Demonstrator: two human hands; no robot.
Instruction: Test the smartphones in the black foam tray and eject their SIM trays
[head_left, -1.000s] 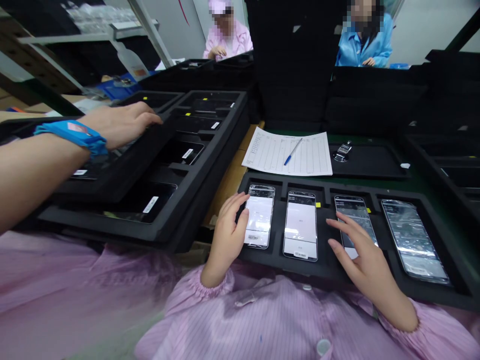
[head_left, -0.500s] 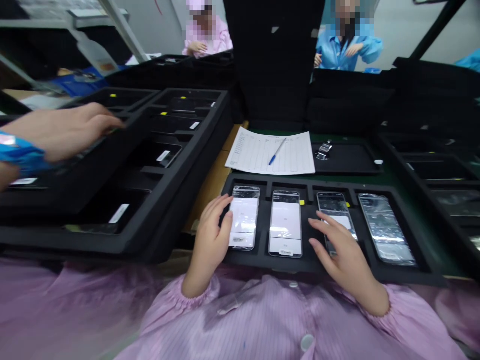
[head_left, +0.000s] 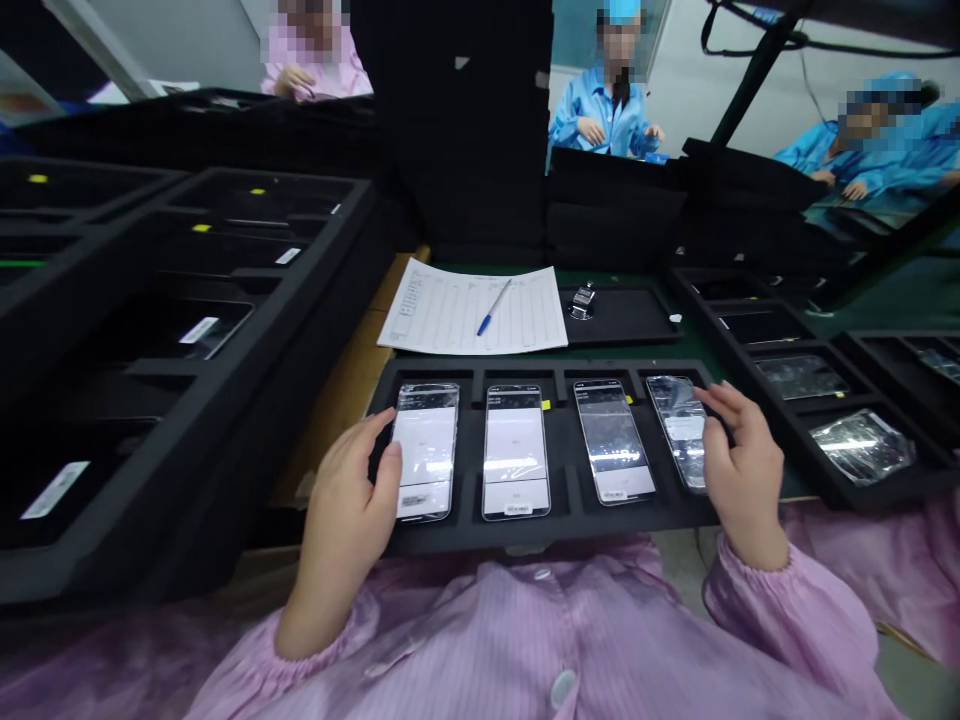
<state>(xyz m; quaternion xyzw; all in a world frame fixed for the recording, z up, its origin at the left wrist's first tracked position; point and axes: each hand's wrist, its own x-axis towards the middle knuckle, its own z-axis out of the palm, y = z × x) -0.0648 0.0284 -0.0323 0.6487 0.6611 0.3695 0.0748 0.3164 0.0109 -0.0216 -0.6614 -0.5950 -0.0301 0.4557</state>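
A black foam tray (head_left: 559,535) in front of me holds several smartphones side by side, each in its own slot. My left hand (head_left: 352,490) rests at the left edge of the leftmost phone (head_left: 427,455), fingers stretched and thumb apart, gripping nothing. On the far right, my right hand (head_left: 742,470) has its fingertips at the right edge of the rightmost phone (head_left: 679,430), fingers apart. Between them lie a phone with a white lit screen (head_left: 516,450) and a phone with a greyer screen (head_left: 613,440). Yellow tabs show beside these two.
A printed form (head_left: 442,310) with a blue pen (head_left: 493,308) lies behind the tray. A small black tray (head_left: 630,318) holds a metallic item. Deep foam trays with phones stand left (head_left: 315,265) and right (head_left: 795,450). People in pink and blue sit beyond a black partition (head_left: 457,150).
The view has swung right. My right hand has moved from the third phone to the rightmost one, whose screen now shows a pale box. A co-worker's arm at left is out of view.
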